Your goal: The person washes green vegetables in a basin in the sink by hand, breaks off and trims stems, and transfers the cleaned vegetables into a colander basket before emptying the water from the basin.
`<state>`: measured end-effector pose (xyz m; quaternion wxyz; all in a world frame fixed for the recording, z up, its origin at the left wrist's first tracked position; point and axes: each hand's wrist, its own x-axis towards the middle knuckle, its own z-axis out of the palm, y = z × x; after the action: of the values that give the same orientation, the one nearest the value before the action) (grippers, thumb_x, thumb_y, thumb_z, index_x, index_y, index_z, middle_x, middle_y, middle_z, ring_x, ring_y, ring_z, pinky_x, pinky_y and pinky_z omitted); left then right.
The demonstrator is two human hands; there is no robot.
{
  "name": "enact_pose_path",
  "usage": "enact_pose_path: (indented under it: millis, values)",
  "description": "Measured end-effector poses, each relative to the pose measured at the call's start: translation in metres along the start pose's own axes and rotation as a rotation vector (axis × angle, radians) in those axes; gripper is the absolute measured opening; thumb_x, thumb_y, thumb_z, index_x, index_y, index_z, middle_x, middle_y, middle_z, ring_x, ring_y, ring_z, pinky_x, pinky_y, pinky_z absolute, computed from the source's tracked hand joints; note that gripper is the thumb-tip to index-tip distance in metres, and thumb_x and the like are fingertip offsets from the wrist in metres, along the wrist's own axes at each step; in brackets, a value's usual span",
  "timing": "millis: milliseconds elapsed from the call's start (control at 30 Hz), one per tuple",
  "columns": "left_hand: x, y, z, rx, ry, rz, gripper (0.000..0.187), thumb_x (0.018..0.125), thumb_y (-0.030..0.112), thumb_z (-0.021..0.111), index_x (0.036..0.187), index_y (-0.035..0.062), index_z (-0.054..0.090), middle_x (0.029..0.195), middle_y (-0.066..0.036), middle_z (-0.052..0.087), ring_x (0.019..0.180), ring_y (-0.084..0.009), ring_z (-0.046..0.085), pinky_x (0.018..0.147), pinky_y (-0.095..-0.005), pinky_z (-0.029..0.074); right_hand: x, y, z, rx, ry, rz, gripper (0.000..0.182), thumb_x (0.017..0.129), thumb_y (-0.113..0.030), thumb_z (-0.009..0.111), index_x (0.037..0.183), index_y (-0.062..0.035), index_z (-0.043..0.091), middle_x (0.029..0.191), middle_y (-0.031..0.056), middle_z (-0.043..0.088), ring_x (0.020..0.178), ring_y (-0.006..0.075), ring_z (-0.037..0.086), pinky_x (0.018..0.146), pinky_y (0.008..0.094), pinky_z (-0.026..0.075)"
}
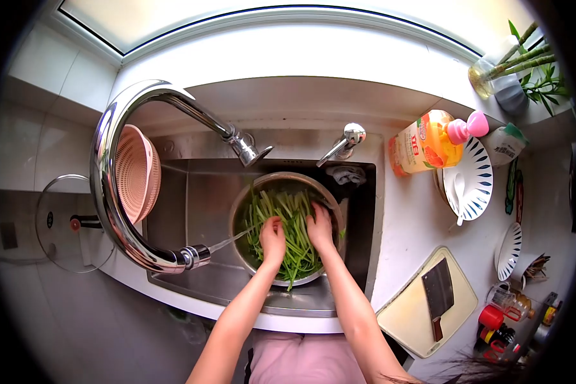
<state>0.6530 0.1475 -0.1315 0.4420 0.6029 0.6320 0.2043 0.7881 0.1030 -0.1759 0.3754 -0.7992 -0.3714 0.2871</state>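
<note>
Long green vegetable stems point(292, 240) fill a round metal bowl point(239, 259) in the steel sink point(201, 192). My left hand point(272, 238) lies on the stems at the bowl's left half, its fingers curled among them. On the right, my right hand point(319, 225) reaches into the bowl near its rim, fingers bent round some stems, the tips partly hidden. A chrome faucet point(198, 256) sends a thin stream of water from the left into the bowl.
A pink colander point(137, 173) stands left behind the faucet's arch. Right of the sink are an orange soap bottle point(429, 144), a patterned bowl point(477, 182) and a cutting board point(403, 313) with a cleaver point(438, 291). A grey cloth point(345, 175) lies behind the metal bowl.
</note>
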Motion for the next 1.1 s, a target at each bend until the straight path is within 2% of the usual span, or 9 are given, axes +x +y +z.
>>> enact_pose_path:
  millis: [33, 100, 200, 467, 667, 800, 900, 1000, 1100]
  values:
    - [0.0, 0.0, 0.0, 0.002, 0.005, 0.0, 0.032, 0.082, 0.005, 0.06, 0.114, 0.0034, 0.055, 0.1, -0.013, 0.059, 0.086, -0.0233, 0.059, 0.077, -0.036, 0.047, 0.001, -0.003, 0.002, 0.001, -0.003, 0.055, 0.044, 0.086, -0.02, 0.056, 0.127, -0.0053, 0.048, 0.123, 0.0198, 0.051, 0.116, 0.037, 0.046, 0.097, 0.0435, 0.038]
    - [-0.01, 0.019, -0.009, 0.708, -0.24, 0.363, 0.052, 0.076, 0.017, 0.07, 0.124, 0.0086, 0.052, 0.122, -0.016, 0.05, 0.11, -0.0285, 0.05, 0.092, -0.0428, 0.04, -0.002, -0.014, 0.008, 0.005, -0.009, 0.114, 0.049, 0.085, -0.021, 0.057, 0.13, -0.0072, 0.045, 0.126, 0.0195, 0.048, 0.118, 0.0384, 0.043, 0.097, 0.0464, 0.037]
    - [-0.012, 0.003, -0.024, 0.872, -0.482, 0.559, 0.075, 0.068, 0.033, 0.076, 0.133, 0.0123, 0.044, 0.138, -0.016, 0.036, 0.129, -0.0337, 0.032, 0.102, -0.0482, 0.029, -0.001, -0.02, 0.017, -0.225, -0.03, 0.126, 0.057, 0.082, -0.02, 0.061, 0.134, -0.0071, 0.039, 0.12, 0.0217, 0.05, 0.115, 0.0408, 0.044, 0.095, 0.0468, 0.038]
    - [-0.004, -0.01, -0.054, 0.526, -0.437, 0.615, 0.054, 0.074, 0.017, 0.07, 0.125, 0.0105, 0.053, 0.125, -0.013, 0.052, 0.122, -0.0295, 0.044, 0.1, -0.0417, 0.035, 0.01, -0.012, 0.005, 0.088, -0.17, 0.166, 0.061, 0.082, -0.017, 0.063, 0.136, -0.0066, 0.038, 0.12, 0.0245, 0.056, 0.111, 0.0386, 0.054, 0.092, 0.0431, 0.043]
    - [-0.01, -0.014, -0.048, 0.243, -0.3, 0.233, 0.035, 0.082, 0.017, 0.061, 0.116, 0.0098, 0.063, 0.113, -0.013, 0.062, 0.114, -0.0296, 0.05, 0.095, -0.0386, 0.038, -0.004, -0.026, -0.005, -0.084, -0.04, 0.095, 0.064, 0.078, -0.018, 0.066, 0.136, -0.0092, 0.039, 0.129, 0.0203, 0.048, 0.117, 0.0382, 0.047, 0.096, 0.0425, 0.039]
    - [-0.005, -0.008, -0.087, -0.244, -0.048, -0.14, 0.03, 0.093, 0.028, 0.055, 0.103, 0.002, 0.065, 0.093, -0.009, 0.065, 0.078, -0.0144, 0.061, 0.071, -0.0264, 0.049, -0.02, -0.04, -0.013, -0.316, 0.079, -0.032, 0.057, 0.078, -0.016, 0.065, 0.13, -0.0095, 0.045, 0.13, 0.0133, 0.043, 0.118, 0.0339, 0.042, 0.097, 0.0438, 0.035]
    - [-0.004, 0.021, -0.149, -0.686, 0.355, -0.268, 0.049, 0.092, 0.054, 0.045, 0.096, 0.0075, 0.058, 0.078, -0.006, 0.061, 0.068, -0.015, 0.06, 0.058, -0.0258, 0.048, -0.021, -0.05, -0.013, -0.196, 0.027, -0.079, 0.051, 0.08, -0.015, 0.063, 0.128, -0.0076, 0.047, 0.13, 0.0139, 0.043, 0.119, 0.0338, 0.042, 0.096, 0.0451, 0.037]
    - [0.012, 0.057, -0.224, -0.92, 0.444, -0.301, 0.087, 0.082, 0.07, 0.045, 0.135, 0.0027, 0.034, 0.106, -0.019, 0.06, 0.086, -0.0253, 0.063, 0.066, -0.041, 0.055, -0.023, -0.066, -0.013, -0.162, -0.003, -0.092, 0.046, 0.08, -0.014, 0.062, 0.124, -0.0046, 0.05, 0.13, 0.0157, 0.044, 0.12, 0.0342, 0.042, 0.1, 0.0427, 0.036]
    - [0.039, 0.077, -0.271, -1.063, 0.447, -0.437, 0.112, 0.075, 0.073, 0.052, 0.145, 0.0022, 0.0, 0.114, -0.031, 0.054, 0.095, -0.0352, 0.06, 0.077, -0.0486, 0.054, -0.027, -0.074, -0.01, -0.163, -0.02, -0.115, 0.045, 0.08, -0.013, 0.062, 0.123, -0.0042, 0.051, 0.13, 0.0165, 0.043, 0.121, 0.035, 0.04, 0.1, 0.043, 0.036]
